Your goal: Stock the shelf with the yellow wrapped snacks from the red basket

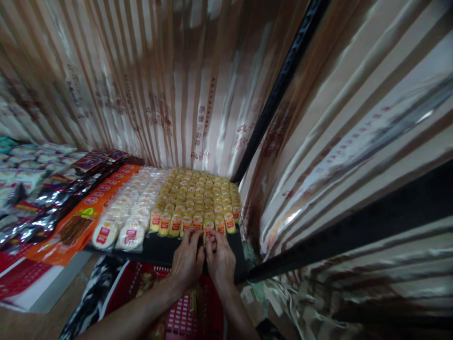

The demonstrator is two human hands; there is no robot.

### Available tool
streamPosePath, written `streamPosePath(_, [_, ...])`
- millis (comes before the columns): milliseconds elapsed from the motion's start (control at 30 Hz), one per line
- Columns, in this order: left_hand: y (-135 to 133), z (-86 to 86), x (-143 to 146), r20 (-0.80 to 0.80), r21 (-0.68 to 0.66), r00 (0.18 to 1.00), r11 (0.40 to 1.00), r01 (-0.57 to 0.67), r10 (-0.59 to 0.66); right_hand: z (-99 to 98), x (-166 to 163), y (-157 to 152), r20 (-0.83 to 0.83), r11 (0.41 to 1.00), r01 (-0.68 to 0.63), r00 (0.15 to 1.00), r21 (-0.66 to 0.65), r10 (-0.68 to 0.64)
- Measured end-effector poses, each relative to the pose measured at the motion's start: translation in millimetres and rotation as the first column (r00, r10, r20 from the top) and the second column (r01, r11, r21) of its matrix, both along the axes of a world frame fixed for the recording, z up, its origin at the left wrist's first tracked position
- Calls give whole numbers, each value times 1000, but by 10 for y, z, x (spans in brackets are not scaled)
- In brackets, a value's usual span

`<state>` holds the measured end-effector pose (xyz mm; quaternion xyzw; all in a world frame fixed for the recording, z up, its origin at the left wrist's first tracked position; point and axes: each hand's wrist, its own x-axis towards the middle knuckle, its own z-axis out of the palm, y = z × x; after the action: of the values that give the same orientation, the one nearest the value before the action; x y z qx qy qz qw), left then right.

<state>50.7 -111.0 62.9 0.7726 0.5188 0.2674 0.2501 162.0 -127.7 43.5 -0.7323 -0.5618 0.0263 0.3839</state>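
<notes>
Rows of small yellow snack packs (194,193) with red-and-white labels stand closely lined up on a black shelf (155,250). At the front of these rows, my left hand (188,257) and my right hand (220,259) are side by side with curled fingers. Between their fingertips is one front-row yellow snack pack (209,224), gripped from both sides. Its lower part is hidden by my fingers. Left of the yellow rows lie two rows of round white packs (131,232) in clear wrap.
Below the shelf sits a red plastic basket (115,295) with some yellowish packs inside. Further left are orange bags (72,231), dark shiny bags (46,212) and white packs (21,179). Striped pleated sheeting (170,85) hangs behind; a black post (272,104) rises at right.
</notes>
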Motion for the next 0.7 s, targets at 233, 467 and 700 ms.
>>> streamPosePath(233, [94,-47,-228,43,11,977,977,-211,211,-51,-227,88,-66,972,-235,970,9,235])
streamPosePath(467, [116,-136,-209,145,-20,989,1000,-8,10,25,-193,126,77,999,-25,997,21,23])
streamPosePath(700, [-13,-286,2,393,-89,915,986,141,-96,56,-8,123,152,988,149,978,-31,-143])
